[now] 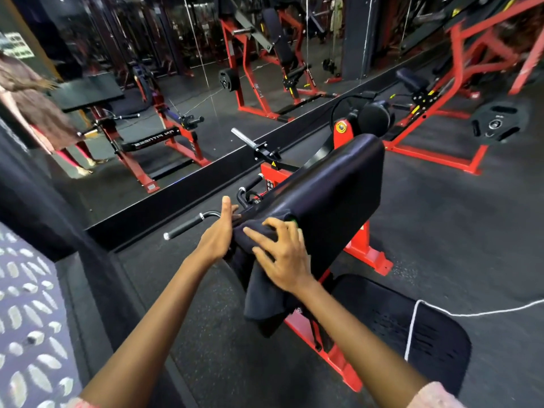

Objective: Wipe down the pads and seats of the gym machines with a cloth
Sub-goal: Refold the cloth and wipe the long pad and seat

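Lengthwise, pad (pixel 329 198) toward mirror (pixel 164 83)

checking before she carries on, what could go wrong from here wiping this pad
Most of the cloth hangs loose off the pad edge under the right hand, so it may slip off or snag the frame. The left hand hovers beside the handle and could knock it.
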`<state>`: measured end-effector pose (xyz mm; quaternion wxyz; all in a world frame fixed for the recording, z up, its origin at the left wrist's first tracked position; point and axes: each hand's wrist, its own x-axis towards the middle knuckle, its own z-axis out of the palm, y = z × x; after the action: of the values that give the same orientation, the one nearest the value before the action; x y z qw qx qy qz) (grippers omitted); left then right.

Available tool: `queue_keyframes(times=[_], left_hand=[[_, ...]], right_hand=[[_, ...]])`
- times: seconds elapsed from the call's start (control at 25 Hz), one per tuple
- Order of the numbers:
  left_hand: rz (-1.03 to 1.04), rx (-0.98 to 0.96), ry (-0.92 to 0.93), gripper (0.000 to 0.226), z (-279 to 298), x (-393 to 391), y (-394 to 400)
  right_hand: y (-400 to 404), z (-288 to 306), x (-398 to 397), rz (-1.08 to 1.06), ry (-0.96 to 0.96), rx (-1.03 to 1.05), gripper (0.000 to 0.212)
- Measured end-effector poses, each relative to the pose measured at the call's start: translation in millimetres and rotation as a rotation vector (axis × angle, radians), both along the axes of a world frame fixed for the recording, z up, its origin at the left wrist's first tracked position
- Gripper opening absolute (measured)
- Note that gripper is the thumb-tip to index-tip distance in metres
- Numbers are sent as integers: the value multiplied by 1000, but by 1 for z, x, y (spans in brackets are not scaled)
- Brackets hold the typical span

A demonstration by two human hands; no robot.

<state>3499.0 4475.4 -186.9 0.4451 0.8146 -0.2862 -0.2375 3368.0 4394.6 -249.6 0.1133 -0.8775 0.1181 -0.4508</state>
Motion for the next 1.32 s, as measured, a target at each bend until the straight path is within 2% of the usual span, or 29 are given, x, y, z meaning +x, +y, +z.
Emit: queue_keyframes(times=[0.08,0.16,0.2,0.24,0.32,0.4,0.48,0.56,0.68,0.72,0.8,0.88,0.96,1.04,1.12,1.2,1.24,1.32], left_hand=[[-65,105,-80,123,6,-3,-11],[-162,281,-266,88,12,-14,-18],[-188,315,-333,70,12,-18,-21],[-188,293,-344,61,14,-24,-25],[-115,140,-231,61,20,-34,-41],[-21,-121,-47,62,21,-39,-59],[16,-260,38,59,22,-43,-78],[-36,-217,-48,50,20,-41,-76],[-157,23,-355,32,20,-47,-75],[-178,129,-501,34,19,-50,-76],[-178,290,-661,46,17,-53,-81],[-136,407,-656,63,15,-53,-85],[-99,474,-653,65,9,-49,-89],[-127,526,-708,62,7,-45,-91],[-132,539,-702,62,6,-44,-91],[-113,546,-674,62,4,-46,-99],[-116,550,-674,62,4,-48,-106],[-144,541,-702,64,3,-54,-128]], right_hand=[[-55,0,2,-109,-24,20,37],[-99,12,6,-271,-69,297,42],[-102,17,10,-327,-98,432,45],[-91,19,15,-379,-97,470,46],[-52,14,17,-368,-84,331,40],[-24,-2,7,-146,-96,122,34],[-59,-8,0,-23,-71,-6,32],[-113,2,6,-137,-44,22,33],[-175,30,8,-320,106,356,33],[-174,33,9,-332,177,399,34],[-141,34,8,-268,200,316,33],[-110,22,-2,-63,127,138,34],[-127,15,-8,41,134,-6,39],[-173,22,-7,-28,128,19,40],[-206,27,-6,-145,155,213,35],[-199,29,-3,-223,232,358,35],[-185,28,-4,-209,232,339,36],[-163,19,-12,-38,168,159,37]])
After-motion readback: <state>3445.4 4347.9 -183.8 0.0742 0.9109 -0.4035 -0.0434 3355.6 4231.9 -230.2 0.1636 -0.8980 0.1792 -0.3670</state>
